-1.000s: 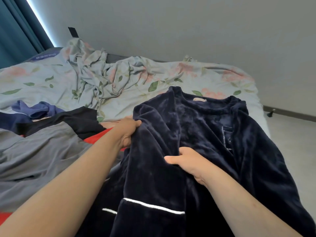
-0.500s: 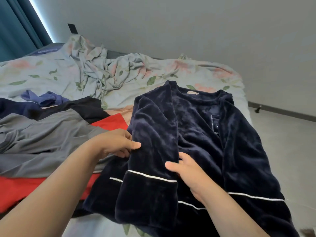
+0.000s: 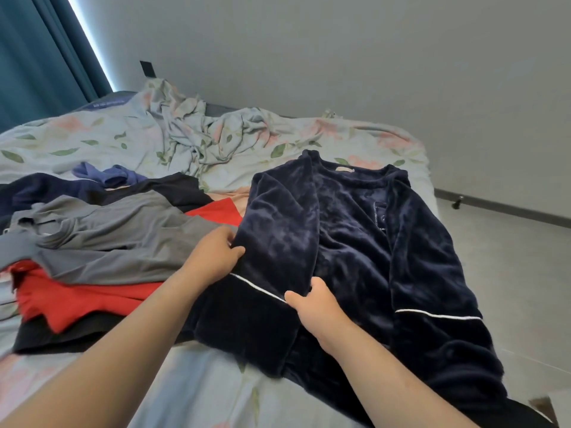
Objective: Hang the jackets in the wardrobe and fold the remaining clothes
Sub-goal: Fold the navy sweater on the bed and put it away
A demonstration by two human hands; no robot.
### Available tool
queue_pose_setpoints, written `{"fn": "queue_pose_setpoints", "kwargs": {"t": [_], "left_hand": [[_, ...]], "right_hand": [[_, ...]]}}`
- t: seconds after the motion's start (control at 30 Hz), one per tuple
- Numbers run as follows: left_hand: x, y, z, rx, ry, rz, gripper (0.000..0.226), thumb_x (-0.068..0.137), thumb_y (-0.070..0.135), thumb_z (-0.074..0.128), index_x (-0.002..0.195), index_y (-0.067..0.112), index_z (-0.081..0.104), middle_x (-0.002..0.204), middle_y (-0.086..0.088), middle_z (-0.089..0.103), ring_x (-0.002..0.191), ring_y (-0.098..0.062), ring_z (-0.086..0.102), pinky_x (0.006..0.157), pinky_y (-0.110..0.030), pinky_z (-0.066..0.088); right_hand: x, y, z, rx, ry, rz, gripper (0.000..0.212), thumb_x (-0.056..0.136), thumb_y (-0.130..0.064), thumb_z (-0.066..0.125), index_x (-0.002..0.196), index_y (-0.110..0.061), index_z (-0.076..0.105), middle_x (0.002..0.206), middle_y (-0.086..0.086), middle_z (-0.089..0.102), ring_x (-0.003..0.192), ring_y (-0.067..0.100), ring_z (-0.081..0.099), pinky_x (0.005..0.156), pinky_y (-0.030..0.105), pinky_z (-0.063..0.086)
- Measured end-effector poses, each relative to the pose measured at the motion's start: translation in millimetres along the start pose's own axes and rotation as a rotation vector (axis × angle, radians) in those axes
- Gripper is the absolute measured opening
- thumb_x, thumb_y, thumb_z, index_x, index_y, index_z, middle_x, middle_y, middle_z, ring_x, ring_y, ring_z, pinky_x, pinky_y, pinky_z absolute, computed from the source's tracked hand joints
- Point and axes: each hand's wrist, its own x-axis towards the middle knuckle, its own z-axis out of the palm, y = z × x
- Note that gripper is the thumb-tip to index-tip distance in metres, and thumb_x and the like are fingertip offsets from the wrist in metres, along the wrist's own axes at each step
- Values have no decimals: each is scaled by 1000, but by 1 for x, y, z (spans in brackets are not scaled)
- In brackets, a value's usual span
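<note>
Navy velvet top (image 3: 349, 242) lies spread on the bed (image 3: 197, 384), collar toward the far wall, its front facing up. One sleeve (image 3: 272, 273) is folded in across the body, and that is where both hands have hold of it. The left hand (image 3: 213, 257) pinches the outer edge of the sleeve, thumb on top and fingers tucked under the cloth, just above the white piping (image 3: 256, 287) that crosses the cuff. The right hand (image 3: 318, 307) grips the inner edge of the same sleeve at the piping, thumb lying along the white line, fingers curled beneath the fabric. The two grips sit near each other with the width of the sleeve stretched between them. Beyond the right grip, further out to the side, the other sleeve (image 3: 432, 304) runs down the edge of the bed with its own white stripe (image 3: 438, 315) near the cuff, hanging partly over the side.

Just outside the left grip lies a heap of other clothes: a grey garment (image 3: 117, 239) on top, a red one (image 3: 80, 298) under it, a black one (image 3: 176, 191) behind, and a small blue piece (image 3: 108, 176) further back. The grey cloth touches the left hand's knuckles. Past all this, a crumpled floral sheet (image 3: 197, 134) is bunched near the head of the bed. A teal curtain (image 3: 37, 57) hangs in the far corner, well apart from both grips.
</note>
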Motion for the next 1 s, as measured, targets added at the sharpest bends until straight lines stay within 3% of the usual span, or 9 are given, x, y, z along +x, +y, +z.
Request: {"fn": "queue_pose_setpoints", "kwargs": {"t": [0.2, 0.27, 0.33, 0.43, 0.57, 0.73, 0.83, 0.93, 1.0], "left_hand": [[-46, -40, -2, -66, -16, -192, 55, 66, 69, 65, 89, 20, 56, 87, 9, 63, 82, -14, 63, 59, -30, 40], [-55, -45, -1, -283, -105, -204, 44, 73, 58, 73, 92, 19, 64, 84, 6, 71, 81, -13, 68, 61, -27, 45], [-61, -43, -2, -531, -185, -176, 35, 80, 40, 76, 97, 10, 69, 88, -1, 76, 88, -21, 72, 71, -31, 52], [-66, -37, -3, -912, -319, -272, 31, 87, 33, 61, 96, 6, 75, 94, -16, 73, 85, -33, 69, 78, -39, 52], [-64, -27, -5, -966, -555, -311, 36, 87, 26, 45, 92, 12, 79, 95, -27, 70, 64, -33, 69, 55, -34, 56], [-56, -21, -11, -1013, -807, -294, 50, 74, 19, 51, 116, -1, 68, 102, -33, 67, 76, -38, 71, 64, -41, 59], [-43, -12, -9, -771, -786, -289, 38, 81, 25, 52, 106, 5, 73, 97, -25, 69, 78, -32, 69, 70, -37, 58], [-27, 10, -4, -597, -553, -321, 37, 91, 46, 57, 78, 12, 63, 68, -7, 64, 63, -21, 63, 68, -33, 52], [-15, 26, 3, -649, -360, -337, 39, 88, 50, 64, 80, 12, 63, 64, -3, 65, 61, -20, 67, 66, -33, 55]], "right_hand": [[-20, -1, 9, -239, 164, -70, 57, 88, -26, 60, 140, -18, 40, 135, 4, 46, 122, 25, 51, 105, 41, 43], [-33, -1, 12, -358, 240, -223, 47, 89, -23, 62, 134, -20, 49, 133, -1, 42, 127, 20, 41, 108, 31, 34], [-44, -1, 19, -338, 204, -392, 26, 86, -21, 66, 112, -25, 62, 118, -9, 49, 112, 11, 49, 99, 21, 38], [-57, -8, 32, -143, -16, -346, 10, 85, -34, 70, 91, -36, 62, 98, -14, 58, 85, 0, 59, 78, 11, 44], [-60, -12, 34, -9, -63, -209, 29, 81, -53, 69, 96, -30, 61, 96, -10, 67, 89, 2, 63, 81, 20, 50], [-66, -10, 37, -225, 60, -201, 47, 62, -56, 69, 98, -31, 51, 91, -15, 62, 85, 0, 60, 64, 14, 45], [-62, -5, 31, -277, 111, -198, 21, 75, -29, 62, 92, -23, 52, 87, -10, 60, 80, 8, 59, 66, 22, 48], [-63, -3, 21, -222, 79, -217, 7, 74, -19, 56, 81, -17, 54, 76, -7, 60, 64, 8, 55, 56, 21, 43], [-68, -4, 15, -183, 45, -231, 7, 73, -17, 55, 80, -15, 55, 71, -6, 59, 57, 7, 51, 50, 21, 42]]}}
